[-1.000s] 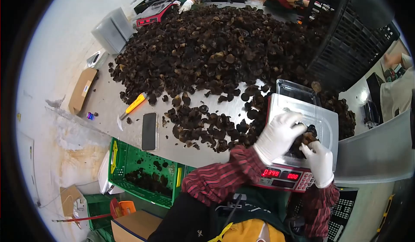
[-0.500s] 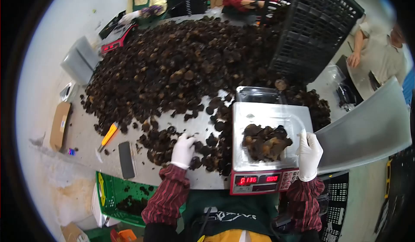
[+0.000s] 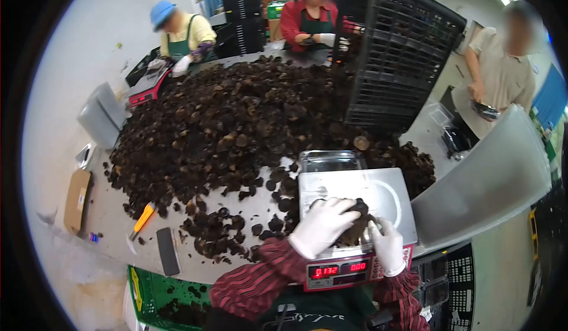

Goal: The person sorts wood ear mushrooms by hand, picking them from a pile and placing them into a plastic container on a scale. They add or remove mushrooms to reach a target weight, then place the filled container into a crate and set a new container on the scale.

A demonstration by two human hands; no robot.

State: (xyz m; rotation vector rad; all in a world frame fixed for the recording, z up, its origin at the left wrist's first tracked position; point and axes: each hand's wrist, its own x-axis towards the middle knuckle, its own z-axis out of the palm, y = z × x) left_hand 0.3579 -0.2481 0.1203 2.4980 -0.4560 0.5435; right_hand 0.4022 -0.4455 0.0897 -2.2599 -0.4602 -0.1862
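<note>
Dark brown wood ear mushrooms [image 3: 354, 234] lie heaped in a clear plastic tray [image 3: 346, 252] at the front of the scale [image 3: 387, 184]. My left hand [image 3: 326, 225], white-gloved, reaches across and curls over the heap from the left. At the tray's right side is my gloved right hand [image 3: 387, 245], its fingers closed in against the edge; the fingertips are partly hidden. The red display [image 3: 326, 270] reads 0.132 and 0.00. Behind the scale pan sits another clear tray [image 3: 331, 161].
A large mushroom pile [image 3: 231, 115] covers the table's middle. To the left lie a yellow cutter [image 3: 142, 217] and a dark phone-like slab [image 3: 168, 251]. A black crate [image 3: 402, 53] stands at the back right, grey sheeting [image 3: 485, 177] beside the scale. Three people work around the table.
My left hand has moved from the loose mushrooms on the table to the heap on the scale. My right hand has shifted against the tray. The reading went from 0.136 to 0.132.
</note>
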